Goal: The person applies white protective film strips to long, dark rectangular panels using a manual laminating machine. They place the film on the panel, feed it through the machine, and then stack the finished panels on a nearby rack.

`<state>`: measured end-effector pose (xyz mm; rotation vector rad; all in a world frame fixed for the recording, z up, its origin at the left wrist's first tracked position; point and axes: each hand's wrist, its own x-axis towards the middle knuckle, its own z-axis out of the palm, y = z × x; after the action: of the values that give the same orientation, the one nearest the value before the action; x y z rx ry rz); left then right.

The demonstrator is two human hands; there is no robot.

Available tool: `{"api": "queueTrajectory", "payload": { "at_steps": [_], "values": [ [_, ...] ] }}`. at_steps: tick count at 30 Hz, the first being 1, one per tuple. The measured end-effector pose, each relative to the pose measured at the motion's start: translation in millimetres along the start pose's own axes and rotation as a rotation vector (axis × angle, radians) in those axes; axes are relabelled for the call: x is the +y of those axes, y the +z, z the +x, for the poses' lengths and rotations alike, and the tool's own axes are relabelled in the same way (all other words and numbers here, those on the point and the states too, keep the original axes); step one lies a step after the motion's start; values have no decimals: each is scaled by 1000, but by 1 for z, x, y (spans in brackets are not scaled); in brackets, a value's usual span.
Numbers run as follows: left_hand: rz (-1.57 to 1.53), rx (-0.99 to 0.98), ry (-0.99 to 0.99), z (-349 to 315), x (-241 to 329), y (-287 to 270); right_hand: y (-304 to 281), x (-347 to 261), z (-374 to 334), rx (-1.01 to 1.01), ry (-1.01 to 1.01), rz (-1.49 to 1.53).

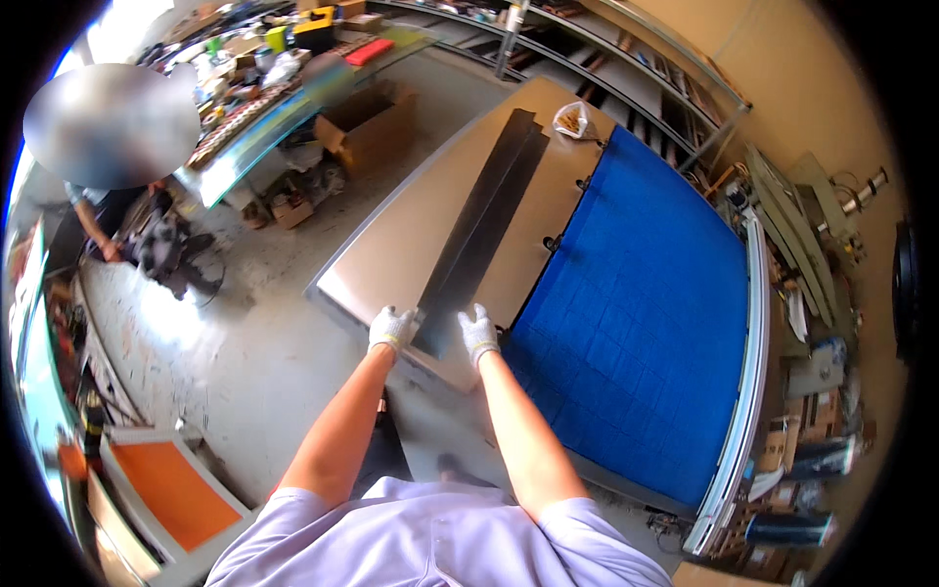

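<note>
A long dark metal strip [484, 220], with a fold line along its length, lies on the tan tabletop [411, 210], its near end toward me. My left hand [392, 329], in a white knit glove, is at the strip's left edge near that end, thumb and fingers apart. On the opposite side, my right hand [478, 333], gloved alike, has its thumb and fingers spread next to the right edge. Whether the fingertips touch the metal is too small to tell.
Right of the tabletop stretches a blue surface [641, 323] with black clamps [552, 244] along the seam. A white bag [572, 121] sits at the far end. Racks [626, 68] stand behind. At left, a person [117, 215] sits near a cluttered table [254, 112].
</note>
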<state>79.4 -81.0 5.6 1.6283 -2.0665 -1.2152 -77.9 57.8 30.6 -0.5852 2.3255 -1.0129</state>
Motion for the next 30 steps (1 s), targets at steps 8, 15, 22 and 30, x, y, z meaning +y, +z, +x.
{"api": "queueTrajectory", "payload": {
  "at_steps": [8,15,22,30],
  "values": [
    [173,-288,21,37,77,43,64,15,38,345,123,-52],
    [104,-747,84,71,67,46,57,-15,56,355,309,303],
    [95,-918,249,-5,87,7,16,-29,65,261,319,37],
    [-414,-1580,538,-33,49,8,-12,1,-17,122,226,38]
  ]
}}
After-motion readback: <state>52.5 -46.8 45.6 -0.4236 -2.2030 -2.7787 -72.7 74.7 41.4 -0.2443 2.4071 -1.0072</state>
